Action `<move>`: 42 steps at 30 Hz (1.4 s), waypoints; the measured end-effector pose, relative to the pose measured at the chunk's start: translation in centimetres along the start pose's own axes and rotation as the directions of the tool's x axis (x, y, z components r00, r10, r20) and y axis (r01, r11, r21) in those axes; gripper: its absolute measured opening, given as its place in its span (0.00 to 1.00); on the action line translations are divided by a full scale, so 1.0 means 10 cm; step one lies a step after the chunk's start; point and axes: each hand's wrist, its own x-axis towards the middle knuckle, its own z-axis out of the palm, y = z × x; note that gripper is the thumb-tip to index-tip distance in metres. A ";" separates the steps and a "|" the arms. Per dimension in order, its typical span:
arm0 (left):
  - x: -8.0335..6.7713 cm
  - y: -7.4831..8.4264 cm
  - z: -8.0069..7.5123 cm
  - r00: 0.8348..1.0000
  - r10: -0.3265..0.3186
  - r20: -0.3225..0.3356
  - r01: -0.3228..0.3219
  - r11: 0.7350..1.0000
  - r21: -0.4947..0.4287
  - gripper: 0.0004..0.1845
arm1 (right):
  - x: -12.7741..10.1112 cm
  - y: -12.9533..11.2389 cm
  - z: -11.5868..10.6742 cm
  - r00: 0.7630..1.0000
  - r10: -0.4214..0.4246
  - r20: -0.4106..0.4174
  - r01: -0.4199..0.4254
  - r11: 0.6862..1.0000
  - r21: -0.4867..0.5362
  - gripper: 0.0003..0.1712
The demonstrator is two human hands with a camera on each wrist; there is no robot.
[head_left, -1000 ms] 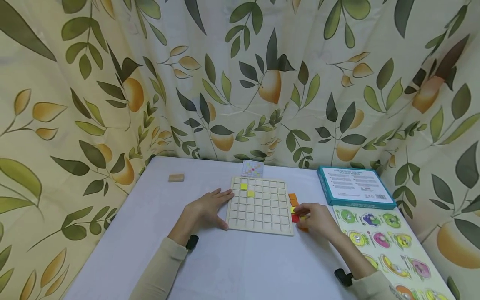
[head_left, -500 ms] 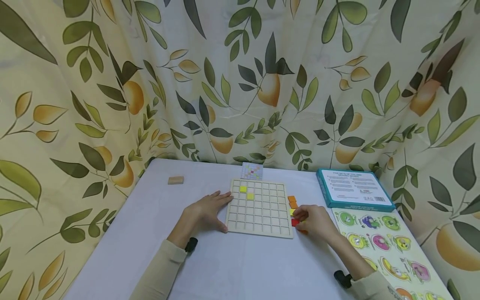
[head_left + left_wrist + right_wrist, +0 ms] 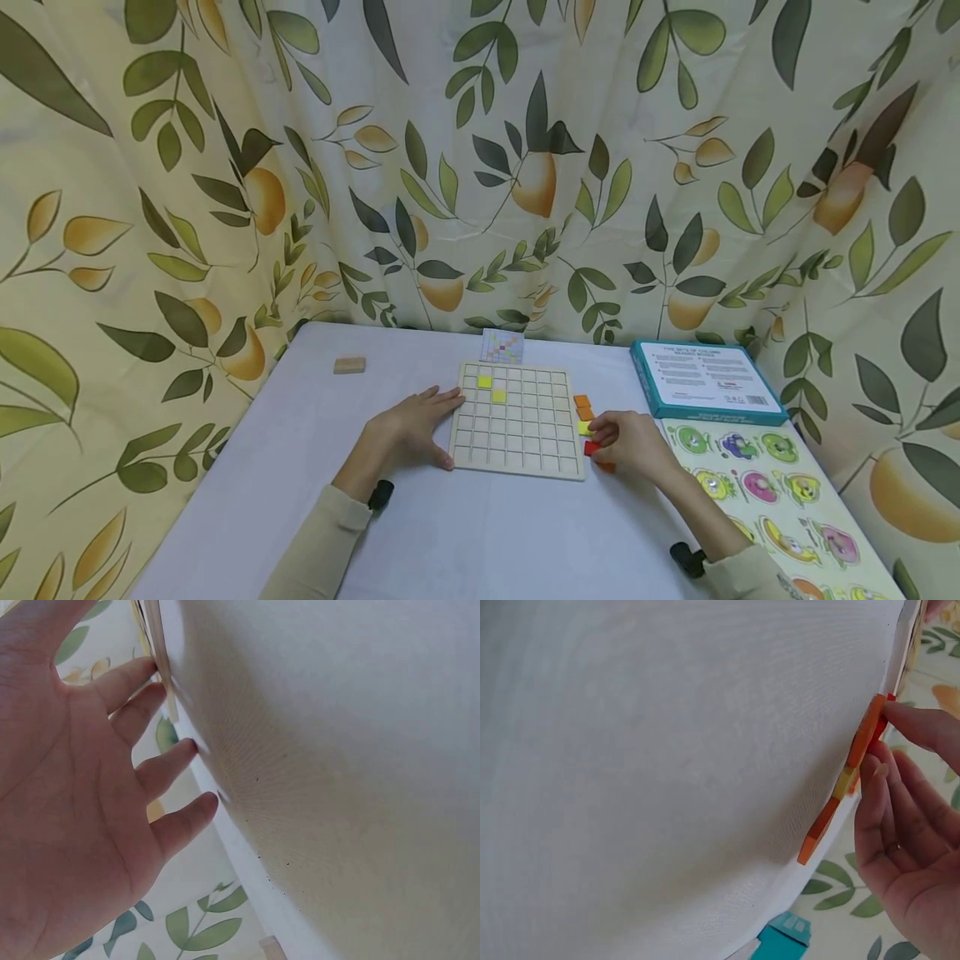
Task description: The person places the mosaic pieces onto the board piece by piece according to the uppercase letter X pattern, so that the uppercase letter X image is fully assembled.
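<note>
A wooden grid board [image 3: 517, 433] lies in the middle of the table in the head view, with two yellow tiles in its upper left squares. My left hand [image 3: 416, 425] rests with spread fingers against the board's left edge. Beside the right edge is a short line of orange, yellow and red tiles. Over these tiles is my right hand [image 3: 630, 446], thumb and fingers bent around a red tile [image 3: 880, 732]. A yellow tile [image 3: 584, 428] lies right at the fingertips. Orange tiles [image 3: 864, 733] sit along the same line, partly hidden by the hand in the head view.
Behind the board stands a small pattern card [image 3: 502, 346]. A wooden block [image 3: 349, 365] lies at the back left. On the right are a teal box [image 3: 708, 379] and a sheet of fruit pictures [image 3: 757, 467]. A leaf-patterned curtain [image 3: 420, 167] surrounds the table.
The right-hand fingers shift slightly over the tiles, and the yellow tile that showed under them a second ago is hidden now. The left hand stays at the board; the head view tilts slightly upward.
</note>
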 end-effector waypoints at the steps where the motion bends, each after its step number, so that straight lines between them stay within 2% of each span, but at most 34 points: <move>1: -0.01 0.00 0.00 1.000 0.004 -0.001 -0.004 1.000 0.002 0.62 | 0.00 0.00 0.00 1.000 -0.004 0.000 0.004 1.000 0.002 0.22; 17: 0.02 -0.02 0.01 1.000 0.012 -0.006 -0.012 1.000 0.019 0.62 | 0.02 -0.02 -0.12 0.994 -0.076 -0.075 0.078 0.997 0.025 0.23; 27: 0.01 0.00 0.01 1.000 0.009 -0.003 -0.009 1.000 0.015 0.62 | 0.08 -0.06 -0.14 0.979 -0.156 -0.134 0.160 0.987 0.015 0.23; 42: 0.00 -0.01 0.00 1.000 0.006 0.002 -0.006 1.000 0.013 0.62 | 0.28 -0.23 -0.05 0.971 -0.178 -0.157 0.190 0.980 0.062 0.25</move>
